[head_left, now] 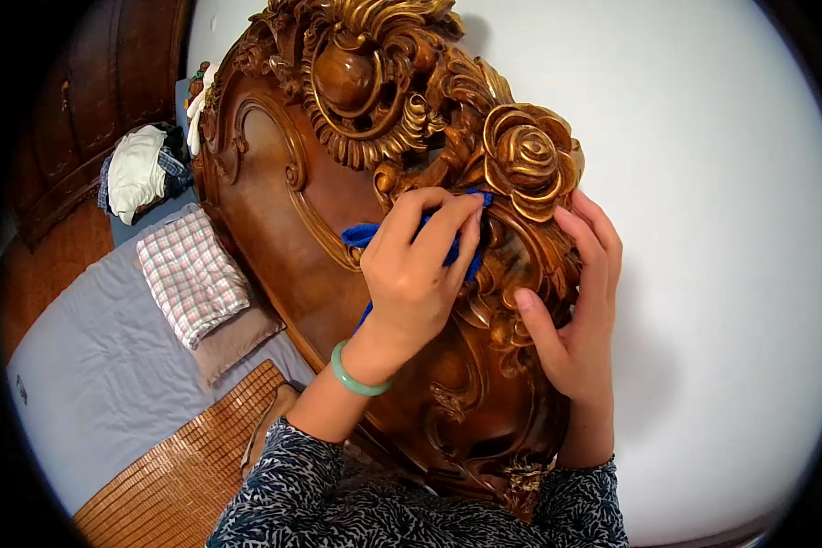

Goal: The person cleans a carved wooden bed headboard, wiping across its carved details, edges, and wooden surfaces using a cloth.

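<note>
A carved dark-wood headboard point(288, 196) with gold-toned edging fills the middle of the head view. Pinched in my left hand point(416, 260) is a blue cloth point(361, 236), pressed against the carving just below and left of a carved rose point(530, 155). Parts of the cloth are hidden behind the fingers. My right hand point(580, 301) rests at the right edge of the carving below the rose, its fingertips touching the wood, thumb spread apart from the fingers. A green bangle circles my left wrist.
On the left, a bed with a grey sheet point(91, 320) bears a folded checked cloth point(192, 274), a pillow point(237, 342) and a woven slat mat point(187, 447). Piled clothes point(137, 173) lie beyond, near a dark wooden cabinet point(105, 73). A white wall point(712, 228) stands behind the headboard.
</note>
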The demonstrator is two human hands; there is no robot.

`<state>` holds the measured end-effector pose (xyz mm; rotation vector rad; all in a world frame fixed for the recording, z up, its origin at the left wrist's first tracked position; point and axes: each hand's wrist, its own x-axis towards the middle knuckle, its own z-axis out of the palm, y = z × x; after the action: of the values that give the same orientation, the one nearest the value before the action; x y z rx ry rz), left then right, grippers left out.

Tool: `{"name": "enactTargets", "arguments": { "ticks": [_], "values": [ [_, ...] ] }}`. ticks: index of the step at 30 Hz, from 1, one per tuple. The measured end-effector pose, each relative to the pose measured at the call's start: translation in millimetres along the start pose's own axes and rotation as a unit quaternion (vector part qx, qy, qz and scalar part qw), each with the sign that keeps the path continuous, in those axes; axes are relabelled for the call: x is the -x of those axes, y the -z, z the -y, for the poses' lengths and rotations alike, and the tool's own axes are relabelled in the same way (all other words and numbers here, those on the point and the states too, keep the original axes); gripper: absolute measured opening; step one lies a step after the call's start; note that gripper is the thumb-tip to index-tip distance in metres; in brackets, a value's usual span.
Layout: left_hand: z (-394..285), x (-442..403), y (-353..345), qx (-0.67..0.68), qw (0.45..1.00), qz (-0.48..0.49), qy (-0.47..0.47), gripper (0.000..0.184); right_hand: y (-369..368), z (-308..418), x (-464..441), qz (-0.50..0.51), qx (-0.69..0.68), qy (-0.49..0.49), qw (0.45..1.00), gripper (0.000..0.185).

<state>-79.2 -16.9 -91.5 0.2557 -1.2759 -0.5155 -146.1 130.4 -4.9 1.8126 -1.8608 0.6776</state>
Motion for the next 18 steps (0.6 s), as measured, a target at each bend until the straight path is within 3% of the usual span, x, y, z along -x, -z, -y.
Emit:
{"name": "enactTargets", "arguments": {
  "ticks": [11,18],
  "values": [
    [12,-1,0,0.004,0.999,-0.022,0.023,0.019,-2,-3,1,-0.006,-0.009,0.003,1.0,0.063],
    [17,-6,18,-0.063,0.992,0.083,0.074,0.014,-3,-3,1,-0.009,-0.008,-0.004,1.0,0.061]
  ]
}}
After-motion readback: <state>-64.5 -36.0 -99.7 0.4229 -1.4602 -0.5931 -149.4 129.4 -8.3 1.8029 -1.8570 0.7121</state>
